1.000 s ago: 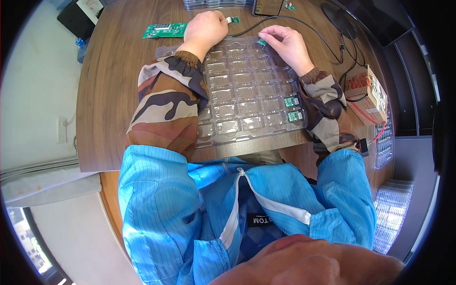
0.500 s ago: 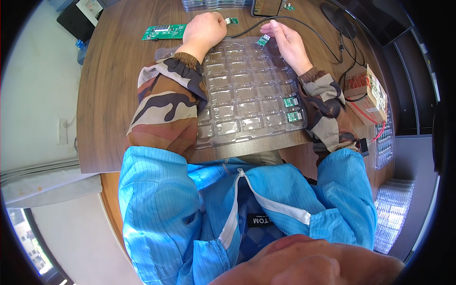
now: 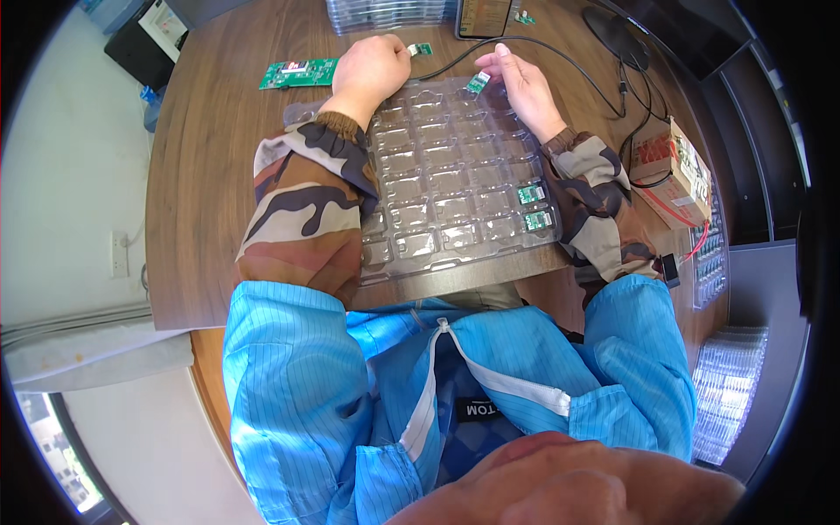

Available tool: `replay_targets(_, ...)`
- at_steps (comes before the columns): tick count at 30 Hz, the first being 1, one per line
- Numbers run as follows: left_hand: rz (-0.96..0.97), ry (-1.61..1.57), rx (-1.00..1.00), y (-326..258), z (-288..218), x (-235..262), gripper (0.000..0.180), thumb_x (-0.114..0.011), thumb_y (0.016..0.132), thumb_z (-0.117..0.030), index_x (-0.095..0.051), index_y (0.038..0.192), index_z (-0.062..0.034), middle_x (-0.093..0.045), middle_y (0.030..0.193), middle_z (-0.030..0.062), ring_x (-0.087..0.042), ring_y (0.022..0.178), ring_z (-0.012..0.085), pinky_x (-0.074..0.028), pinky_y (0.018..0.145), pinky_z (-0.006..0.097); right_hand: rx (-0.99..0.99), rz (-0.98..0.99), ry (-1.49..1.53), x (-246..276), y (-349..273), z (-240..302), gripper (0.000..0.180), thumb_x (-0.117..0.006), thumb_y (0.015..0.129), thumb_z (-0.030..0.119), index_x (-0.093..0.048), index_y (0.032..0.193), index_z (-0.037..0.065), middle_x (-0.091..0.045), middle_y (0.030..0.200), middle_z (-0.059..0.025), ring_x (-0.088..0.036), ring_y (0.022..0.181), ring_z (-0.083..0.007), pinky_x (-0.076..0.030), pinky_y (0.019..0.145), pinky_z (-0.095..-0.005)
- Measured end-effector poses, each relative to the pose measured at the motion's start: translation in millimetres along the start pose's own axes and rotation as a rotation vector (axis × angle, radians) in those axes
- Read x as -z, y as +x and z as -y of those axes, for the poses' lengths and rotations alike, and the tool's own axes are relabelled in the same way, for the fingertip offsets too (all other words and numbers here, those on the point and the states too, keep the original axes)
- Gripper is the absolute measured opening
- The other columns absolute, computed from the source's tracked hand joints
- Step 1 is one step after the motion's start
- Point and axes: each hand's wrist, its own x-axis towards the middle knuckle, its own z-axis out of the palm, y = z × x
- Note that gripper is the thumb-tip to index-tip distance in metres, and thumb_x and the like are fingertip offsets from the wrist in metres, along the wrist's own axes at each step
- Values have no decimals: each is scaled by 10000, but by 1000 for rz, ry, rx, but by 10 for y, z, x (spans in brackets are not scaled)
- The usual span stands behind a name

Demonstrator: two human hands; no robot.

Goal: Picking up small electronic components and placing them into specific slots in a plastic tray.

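The person's left grip [image 3: 372, 70] hides most of its own fingers and the right end of the long green board [image 3: 302, 75], while the left sleeve [image 3: 302, 206] covers part of the clear tray's [image 3: 464, 257] left edge. Whether the right grip [image 3: 488, 68] touches the small green board [image 3: 478, 82] is too small to tell. The upper edge cuts off the tray stack [image 3: 389, 13].

the left hand [image 3: 372, 74] is curled between a long green board [image 3: 306, 74] and a small connector board [image 3: 423, 49], its grip hidden. the right hand [image 3: 522, 87] has its fingers beside a green module [image 3: 478, 82] at the far edge of a clear tray [image 3: 420, 214]; whether they grip it is unclear. two modules [image 3: 537, 221] fill the tray's nearest right-hand compartments. a cardboard box [image 3: 672, 175] stands right.
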Motion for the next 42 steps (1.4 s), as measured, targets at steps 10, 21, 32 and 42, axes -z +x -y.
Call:
replay_targets(10,-6,-11,-26,13,-8,-32,230,-527,760,-283,-632,817,-86,-611,773,143,-579,766,318,-455,688,387,153,-131,171,100,-48,68,387,-368,917,303,-577,906,-24,-614,812,-83,-575,786,-147,-439,734,-258)
replay_targets(21,46,1,21,-26,-39,41,222,-497,769,-272,-633,824,-106,-616,819,138,-577,811,313,-456,724,392,61,-79,-1105,1290,-1882,1107,197,-610,643,39,-563,834,26,-545,864,-109,-498,860,-289,-424,730,-363)
replay_targets(32,47,-27,3,-4,-44,20,201,-521,754,-261,-631,794,-98,-620,766,119,-582,766,306,-453,674,394,-503,-67,-1462,1596,-2474,711,388,-560,654,5,-496,1034,48,-437,1137,-113,-504,911,-283,-471,703,-340)
replay_targets(42,62,-27,-6,8,-20,2,221,-524,756,-268,-631,818,-85,-623,780,121,-586,778,305,-455,686,387,-540,-63,-1527,1688,-2474,438,248,-512,652,-24,-470,896,-7,-444,998,-124,-511,861,-282,-497,642,-330)
